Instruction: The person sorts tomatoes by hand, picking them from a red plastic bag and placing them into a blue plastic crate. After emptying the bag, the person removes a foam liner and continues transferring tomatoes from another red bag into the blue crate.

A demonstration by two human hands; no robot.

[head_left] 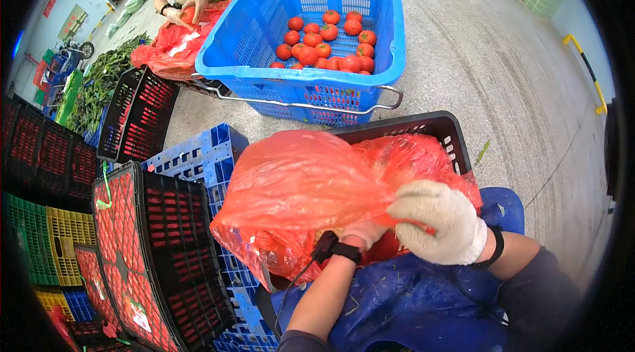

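A thin red plastic bag [297,173] puffs up over a black crate [433,126] in front of me. My right hand [440,220], in a white knitted glove, is closed on the bag's gathered plastic at its right side. My left hand [364,234], also gloved, reaches in beneath the raised plastic. Its fingers are hidden by the bag, so its grip does not show. More crumpled red plastic [413,154] fills the crate's right end. What lies inside cannot be made out clearly.
A blue basket [231,73] holding several tomatoes [321,51] stands beyond the crate. At upper left, a person's gloved hands [188,11] hold a tomato over another red bag [165,51]. Stacked black crates [178,246] and a blue pallet [198,154] are on my left.
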